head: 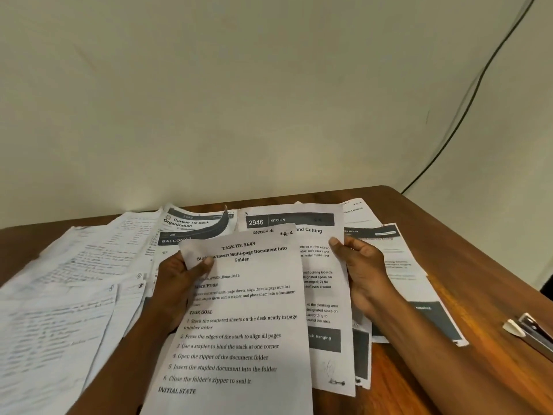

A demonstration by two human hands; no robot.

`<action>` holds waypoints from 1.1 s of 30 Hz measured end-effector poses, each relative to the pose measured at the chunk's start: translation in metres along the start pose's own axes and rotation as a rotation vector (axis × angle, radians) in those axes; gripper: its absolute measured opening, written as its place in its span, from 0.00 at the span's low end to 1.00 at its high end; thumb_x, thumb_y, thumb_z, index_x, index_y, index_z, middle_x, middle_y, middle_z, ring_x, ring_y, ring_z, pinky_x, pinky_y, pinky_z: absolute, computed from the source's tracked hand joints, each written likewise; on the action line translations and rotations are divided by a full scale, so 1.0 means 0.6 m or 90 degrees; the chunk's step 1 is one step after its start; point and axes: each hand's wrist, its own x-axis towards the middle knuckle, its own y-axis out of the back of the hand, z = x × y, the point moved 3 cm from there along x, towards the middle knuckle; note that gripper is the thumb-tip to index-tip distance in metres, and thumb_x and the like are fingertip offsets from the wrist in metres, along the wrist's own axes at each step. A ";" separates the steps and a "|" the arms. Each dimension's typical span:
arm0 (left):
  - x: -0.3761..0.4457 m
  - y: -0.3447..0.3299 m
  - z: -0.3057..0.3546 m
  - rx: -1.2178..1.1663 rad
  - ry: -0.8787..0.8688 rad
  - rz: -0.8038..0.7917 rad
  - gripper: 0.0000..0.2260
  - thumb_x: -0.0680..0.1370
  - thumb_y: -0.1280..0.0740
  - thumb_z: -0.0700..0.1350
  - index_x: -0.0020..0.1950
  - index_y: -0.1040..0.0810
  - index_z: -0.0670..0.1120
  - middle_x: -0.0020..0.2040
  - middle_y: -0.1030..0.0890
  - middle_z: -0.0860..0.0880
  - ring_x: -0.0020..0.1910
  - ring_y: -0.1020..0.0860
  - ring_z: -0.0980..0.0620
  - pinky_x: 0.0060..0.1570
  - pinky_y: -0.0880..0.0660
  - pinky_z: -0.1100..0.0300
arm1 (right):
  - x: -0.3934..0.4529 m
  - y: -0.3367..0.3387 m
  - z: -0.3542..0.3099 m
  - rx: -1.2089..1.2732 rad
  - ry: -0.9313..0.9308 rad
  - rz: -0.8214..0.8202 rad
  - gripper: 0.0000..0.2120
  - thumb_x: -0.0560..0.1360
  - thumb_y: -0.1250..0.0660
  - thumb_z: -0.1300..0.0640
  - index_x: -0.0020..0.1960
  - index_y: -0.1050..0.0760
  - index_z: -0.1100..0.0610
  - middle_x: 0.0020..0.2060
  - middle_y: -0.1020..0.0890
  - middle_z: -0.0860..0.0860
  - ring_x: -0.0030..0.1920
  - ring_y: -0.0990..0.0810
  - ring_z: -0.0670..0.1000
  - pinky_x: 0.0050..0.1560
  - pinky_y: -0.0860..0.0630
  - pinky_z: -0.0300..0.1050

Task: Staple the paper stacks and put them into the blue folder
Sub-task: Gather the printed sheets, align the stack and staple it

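From the head camera, a person stands over a brown wooden table (404,211) strewn with printed and handwritten sheets. The left hand (176,283) pinches the top-left part of a task instruction sheet (242,324), thumb (203,263) pressed on its face and the other fingers curled behind it; the sheet is headed "TASK ID: 3649" and lies tilted over the pages beneath. The right hand (363,271) grips the right edge of a kitchen page (320,265) with a dark "2946 KITCHEN" header, thumb on top near its upper right, fingers hidden under the paper. That page sits partly beneath the instruction sheet.

Behind the left hand lies a sheet titled "Curtain Tie-back Organization" (194,226), its corner curling up. Handwritten pages (65,295) spread out to the left, overlapping one another. More printed pages (419,295) with dark blocks fan out under the right forearm. At the right edge of the table a metal stapler (532,330) rests, well apart from both hands. A dark cable (466,112) runs down the pale wall behind.
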 end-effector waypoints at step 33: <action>-0.029 -0.101 -0.008 0.175 0.025 0.001 0.11 0.83 0.31 0.40 0.65 0.19 0.44 0.52 0.11 0.45 0.49 0.12 0.43 0.50 0.15 0.43 | -0.036 -0.024 0.009 -0.311 0.167 -0.049 0.11 0.78 0.26 0.58 0.55 0.20 0.43 0.51 0.12 0.42 0.52 0.13 0.45 0.59 0.16 0.56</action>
